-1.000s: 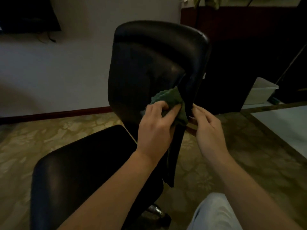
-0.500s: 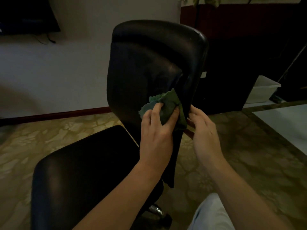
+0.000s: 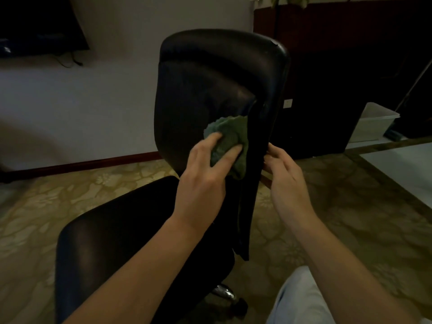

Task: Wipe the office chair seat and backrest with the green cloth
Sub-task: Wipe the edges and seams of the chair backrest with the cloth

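A left hand (image 3: pixel 201 183) grips a bunched green cloth (image 3: pixel 231 136) and presses it to the lower front of a black office chair's backrest (image 3: pixel 210 90), near its side edge. The right hand (image 3: pixel 285 176) curls its fingers round that edge, steadying it. The seat (image 3: pixel 117 242) lies below. The cloth looks soft, light and limp, probably best held wadded in the palm. It should slide easily over the glossy padding.

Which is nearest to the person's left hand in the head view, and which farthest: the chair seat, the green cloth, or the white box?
1. green cloth: in the grip of the left hand, pressed on the backrest.
2. seat: just below the hand, to its left.
3. white box: far right, beyond the chair, beside the dark cabinet.
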### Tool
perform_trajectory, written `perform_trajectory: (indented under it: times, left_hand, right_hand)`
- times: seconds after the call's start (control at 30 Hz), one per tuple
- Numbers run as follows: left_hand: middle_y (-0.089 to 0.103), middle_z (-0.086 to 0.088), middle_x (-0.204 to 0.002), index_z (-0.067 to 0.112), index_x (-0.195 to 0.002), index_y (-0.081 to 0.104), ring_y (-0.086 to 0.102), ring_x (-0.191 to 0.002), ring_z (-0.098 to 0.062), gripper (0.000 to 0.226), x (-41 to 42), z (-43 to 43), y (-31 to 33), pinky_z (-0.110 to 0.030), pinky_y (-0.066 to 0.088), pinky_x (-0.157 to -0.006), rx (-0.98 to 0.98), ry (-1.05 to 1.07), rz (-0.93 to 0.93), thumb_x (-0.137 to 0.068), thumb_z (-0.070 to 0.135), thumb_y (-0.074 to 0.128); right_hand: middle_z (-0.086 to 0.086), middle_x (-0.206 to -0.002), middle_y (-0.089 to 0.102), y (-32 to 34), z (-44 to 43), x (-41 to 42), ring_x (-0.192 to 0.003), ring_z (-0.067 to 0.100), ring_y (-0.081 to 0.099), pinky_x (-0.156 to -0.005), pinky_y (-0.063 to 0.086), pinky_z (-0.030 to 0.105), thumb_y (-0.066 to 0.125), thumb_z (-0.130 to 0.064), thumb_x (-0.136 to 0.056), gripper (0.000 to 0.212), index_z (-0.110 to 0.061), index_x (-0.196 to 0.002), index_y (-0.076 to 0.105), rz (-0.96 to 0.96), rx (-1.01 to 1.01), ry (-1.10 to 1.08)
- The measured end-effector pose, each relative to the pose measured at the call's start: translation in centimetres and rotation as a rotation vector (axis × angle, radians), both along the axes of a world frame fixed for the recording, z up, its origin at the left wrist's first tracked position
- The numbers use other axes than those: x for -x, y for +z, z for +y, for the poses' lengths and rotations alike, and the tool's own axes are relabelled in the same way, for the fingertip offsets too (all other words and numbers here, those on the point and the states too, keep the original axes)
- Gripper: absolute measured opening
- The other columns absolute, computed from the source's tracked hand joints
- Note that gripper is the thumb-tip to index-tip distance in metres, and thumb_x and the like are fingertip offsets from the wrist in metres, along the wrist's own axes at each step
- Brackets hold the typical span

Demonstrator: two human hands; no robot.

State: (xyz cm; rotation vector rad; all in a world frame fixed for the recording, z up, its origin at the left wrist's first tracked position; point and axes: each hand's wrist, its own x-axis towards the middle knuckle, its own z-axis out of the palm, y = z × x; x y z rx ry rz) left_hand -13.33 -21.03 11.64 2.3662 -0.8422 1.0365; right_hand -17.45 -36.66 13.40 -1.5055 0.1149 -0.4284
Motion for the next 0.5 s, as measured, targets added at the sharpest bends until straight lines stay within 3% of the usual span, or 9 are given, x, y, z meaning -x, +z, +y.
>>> perform_trajectory:
  times: [0.17, 0.27, 0.43, 0.5]
  left_hand:
    - [0.034, -0.021, -0.156, 0.011, -0.147, 0.050, 0.031, -0.146, -0.040, 0.054, 0.2, -3.1, -0.6, -0.049, 0.034, -0.118, -0.012, -0.028, 0.139, -0.099, 0.036, 0.043]
    - [0.044, -0.019, -0.151, 0.011, -0.139, 0.059, 0.039, -0.142, -0.037, 0.045, -0.3, -3.6, -0.7, -0.046, 0.036, -0.118, 0.117, -0.025, 0.120, -0.104, 0.032, 0.040]
    - [0.052, -0.017, -0.142, 0.014, -0.136, 0.063, 0.050, -0.130, -0.034, 0.042, -0.6, -3.9, -0.8, -0.034, 0.044, -0.105, 0.118, 0.023, 0.066, -0.104, 0.033, 0.043]
    - [0.054, -0.016, -0.139, 0.015, -0.135, 0.064, 0.053, -0.123, -0.034, 0.042, -0.4, -4.0, -1.0, -0.036, 0.053, -0.091, 0.092, 0.049, 0.050, -0.103, 0.033, 0.046]
  right_hand:
    - [-0.019, -0.107, 0.071, 0.2, -0.1, 0.3, -0.102, -0.003, 0.065, -0.086, 0.052, 0.022, 0.039, -0.021, -0.105, 0.032, -0.030, -0.125, 0.063, -0.010, 0.002, 0.004]
    - [-0.022, -0.105, 0.071, 0.3, -0.1, 0.3, -0.099, -0.006, 0.064, -0.081, 0.052, 0.015, 0.039, -0.023, -0.106, 0.032, -0.029, -0.127, 0.063, -0.012, 0.014, -0.004]
    - [-0.014, -0.110, 0.071, 0.0, 0.1, 0.1, -0.102, -0.003, 0.065, -0.082, 0.053, 0.018, 0.039, -0.024, -0.106, 0.033, -0.029, -0.128, 0.063, -0.011, -0.017, -0.013]
    - [-0.013, -0.112, 0.071, -0.2, 0.1, 0.0, -0.105, -0.002, 0.064, -0.087, 0.053, 0.021, 0.040, -0.024, -0.105, 0.033, -0.028, -0.128, 0.063, -0.016, -0.020, -0.015]
